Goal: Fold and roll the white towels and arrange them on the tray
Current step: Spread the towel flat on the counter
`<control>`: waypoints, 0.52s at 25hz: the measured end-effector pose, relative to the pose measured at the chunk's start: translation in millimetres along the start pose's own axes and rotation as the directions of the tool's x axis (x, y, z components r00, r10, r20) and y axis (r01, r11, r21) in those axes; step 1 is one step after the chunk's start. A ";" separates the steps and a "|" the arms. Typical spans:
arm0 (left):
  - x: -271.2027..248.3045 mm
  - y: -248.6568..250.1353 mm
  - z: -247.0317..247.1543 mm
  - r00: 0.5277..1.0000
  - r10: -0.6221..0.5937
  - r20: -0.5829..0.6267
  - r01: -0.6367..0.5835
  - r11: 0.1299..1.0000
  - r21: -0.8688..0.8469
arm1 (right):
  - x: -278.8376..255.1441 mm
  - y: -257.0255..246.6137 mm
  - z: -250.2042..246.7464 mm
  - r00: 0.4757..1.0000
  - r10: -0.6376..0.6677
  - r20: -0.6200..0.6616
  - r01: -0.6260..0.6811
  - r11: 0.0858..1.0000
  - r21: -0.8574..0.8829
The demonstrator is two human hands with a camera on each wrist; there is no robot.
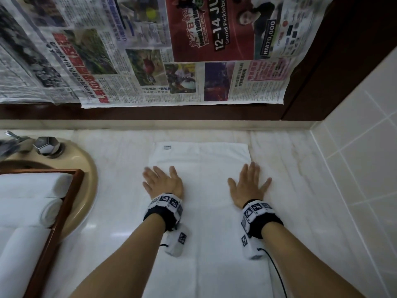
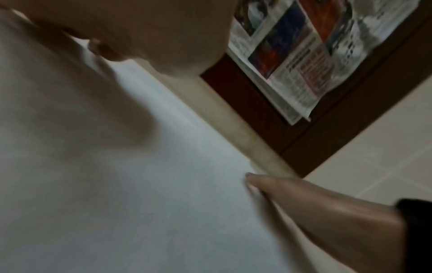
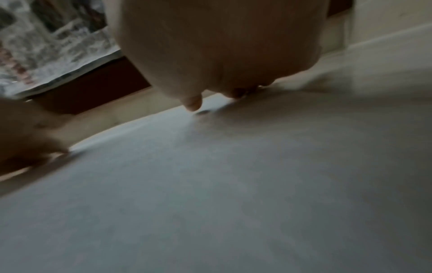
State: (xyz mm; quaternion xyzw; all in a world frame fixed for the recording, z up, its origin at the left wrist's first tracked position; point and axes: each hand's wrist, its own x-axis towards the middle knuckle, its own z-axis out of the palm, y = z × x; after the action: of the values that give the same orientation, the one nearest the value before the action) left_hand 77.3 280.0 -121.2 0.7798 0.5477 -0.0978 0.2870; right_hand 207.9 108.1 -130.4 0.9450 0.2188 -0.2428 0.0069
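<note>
The left hand [image 1: 162, 180] lies palm down with its fingers straight and spread, pressing flat on the left side of a white towel [image 1: 204, 203]; it grasps nothing. The right hand [image 1: 248, 186] lies the same way on the towel's right side, fingers straight and fanned, its outer fingers reaching over the towel's right edge toward the marble counter [image 1: 300, 179]. Each wrist wears a dark band with black-and-white marker squares. The towel lies spread flat on the counter as a long strip running from the near edge of the view up toward the back ledge, with a small label [image 1: 167, 147] at its far left corner. In the left wrist view, the towel [image 2: 163, 184] fills most of the blurred picture and the right hand [image 2: 315, 206] rests on it at the lower right. The right wrist view shows the underside of the right hand [image 3: 217, 46] with a fingertip touching the towel [image 3: 233, 184]. To the left, well apart from the hands, a wooden-rimmed tray [image 1: 64, 203] sits over a beige sink [image 1: 86, 168] and holds three rolled white towels [image 1: 32, 186] side by side. A chrome tap [image 1: 46, 145] stands behind the sink. Sheets of newspaper [image 1: 150, 50] hang on the dark wall above the counter, and pale tiles [image 1: 354, 136] cover the wall at right.
</note>
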 end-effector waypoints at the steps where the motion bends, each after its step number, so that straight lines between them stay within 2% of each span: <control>1: -4.9 9.2 0.1 1.000 0.029 0.005 -0.029 0.999 -0.030 | -0.8 -10.5 -1.7 1.000 -0.027 -0.004 0.027 1.000 0.006; 2: -10.4 23.9 5.7 0.984 0.174 0.045 -0.172 0.984 -0.050 | -1.0 -24.2 -2.4 0.990 -0.143 -0.001 0.143 0.990 0.017; 4: -12.6 38.8 21.6 0.868 0.464 0.175 -0.465 0.884 -0.038 | 2.7 -41.2 -2.8 0.929 -0.366 0.044 0.364 0.930 0.056; 5: -5.6 33.9 22.2 0.836 0.508 0.208 -0.517 0.856 -0.009 | 8.6 -39.6 -4.7 0.913 -0.404 0.062 0.399 0.914 0.078; 6: 6.5 24.6 19.5 0.862 0.475 0.176 -0.488 0.872 0.036 | 16.6 -32.8 -7.4 0.924 -0.377 0.059 0.372 0.924 0.084; 8: 26.8 7.2 4.7 0.977 0.209 0.027 -0.211 0.976 0.062 | 31.0 -19.3 -12.2 0.976 -0.216 0.039 0.213 0.975 0.055; 9: 32.0 5.0 -3.1 0.995 0.100 0.000 -0.100 0.994 0.052 | 34.1 -19.6 -14.6 0.987 -0.156 0.031 0.155 0.988 0.024; 10: 32.4 9.2 -5.7 0.994 0.112 0.013 -0.112 0.993 0.045 | 34.6 -26.3 -15.6 0.986 -0.163 0.027 0.162 0.987 0.011; 11: 28.2 18.7 -4.0 0.972 0.229 0.047 -0.231 0.972 0.051 | 33.6 -36.8 -15.0 0.972 -0.233 0.027 0.233 0.972 0.012; 13: 25.8 36.9 4.8 0.848 0.497 0.184 -0.512 0.858 0.046 | 35.2 -57.0 -13.5 0.911 -0.409 0.057 0.407 0.912 0.036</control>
State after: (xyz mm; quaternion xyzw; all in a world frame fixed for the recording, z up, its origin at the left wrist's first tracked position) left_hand 121.5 289.2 -124.5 0.8979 0.2926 -0.1090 0.3103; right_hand 217.9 175.7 -129.5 0.8703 0.4082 -0.2712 -0.0481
